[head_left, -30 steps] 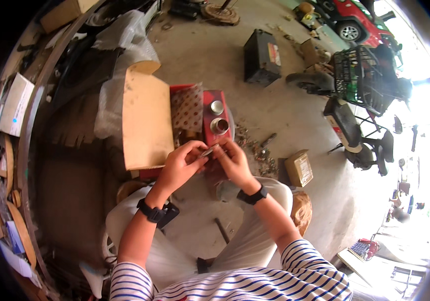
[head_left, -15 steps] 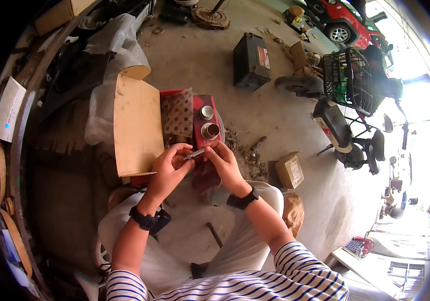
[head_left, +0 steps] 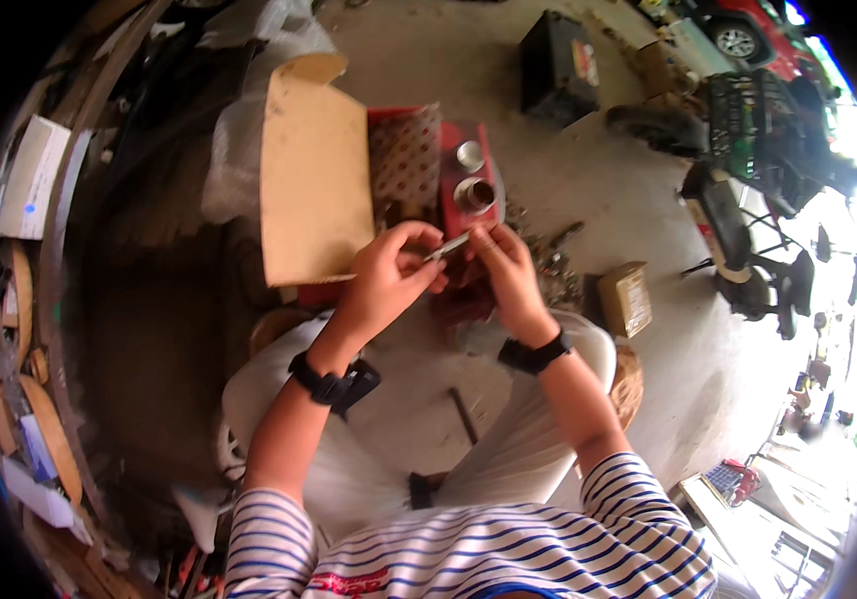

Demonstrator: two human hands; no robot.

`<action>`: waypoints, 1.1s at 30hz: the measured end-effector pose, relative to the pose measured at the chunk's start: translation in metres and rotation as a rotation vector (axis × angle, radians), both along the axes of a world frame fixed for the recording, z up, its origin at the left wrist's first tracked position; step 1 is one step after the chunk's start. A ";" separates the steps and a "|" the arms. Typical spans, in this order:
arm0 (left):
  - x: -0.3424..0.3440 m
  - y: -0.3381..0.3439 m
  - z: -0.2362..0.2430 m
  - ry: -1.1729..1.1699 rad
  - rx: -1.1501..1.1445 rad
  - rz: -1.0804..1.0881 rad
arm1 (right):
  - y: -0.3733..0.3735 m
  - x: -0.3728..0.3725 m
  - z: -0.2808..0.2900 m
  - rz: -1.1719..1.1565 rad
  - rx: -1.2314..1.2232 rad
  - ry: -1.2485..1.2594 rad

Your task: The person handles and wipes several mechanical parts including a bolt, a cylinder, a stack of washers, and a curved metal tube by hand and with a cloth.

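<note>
Concrete floor [head_left: 683, 429] spreads around us in this workshop, broad on our right between the low things near our knees and the bright edge of the room. Beyond it, at the far upper right, we see part of a red vehicle [head_left: 763, 38], and nearer stands a two-wheeler with a dark basket [head_left: 748, 125]. On our left, the long edge of a cluttered rack [head_left: 61, 235] closes off that side. Close ahead, a cardboard box's raised flap [head_left: 313, 190] stands beside our left hand, limiting sideways room there. Farther ahead, a black battery [head_left: 553, 75] sits well apart from our hands, with floor between.

Right of the flap lies dotted wrap [head_left: 406, 165], then a narrow red box [head_left: 456, 140] bearing two round metal cups; its outer edge borders floor strewn with small dark debris. One small carton [head_left: 626, 299] rests to the right of our knees' front.

Our left hand [head_left: 388, 275] and right hand [head_left: 510, 272] meet just on our side of the red box. Each grip is pinched on the same object; we cannot tell how firmly. Nearer of the cups, one metal cup [head_left: 474, 197] shows a dark hollow. Smallest is the slim grey piece [head_left: 450, 246], held between both sets of fingertips, its long axis slanting from lower left to upper right, its upper end pointing toward our right fingertips.
</note>
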State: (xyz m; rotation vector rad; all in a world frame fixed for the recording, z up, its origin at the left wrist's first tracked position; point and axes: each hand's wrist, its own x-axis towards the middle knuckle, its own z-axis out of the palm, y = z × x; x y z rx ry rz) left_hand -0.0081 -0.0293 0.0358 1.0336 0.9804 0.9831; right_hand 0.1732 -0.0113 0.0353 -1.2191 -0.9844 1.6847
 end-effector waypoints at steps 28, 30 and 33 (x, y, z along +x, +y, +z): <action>0.002 0.002 -0.012 -0.078 0.178 0.095 | -0.001 -0.005 -0.007 -0.055 0.080 0.064; 0.002 0.003 -0.008 -0.111 0.145 0.087 | -0.001 -0.004 -0.006 -0.062 0.086 0.052; 0.001 0.001 0.002 -0.088 -0.118 -0.009 | 0.000 -0.005 -0.004 -0.078 0.104 0.041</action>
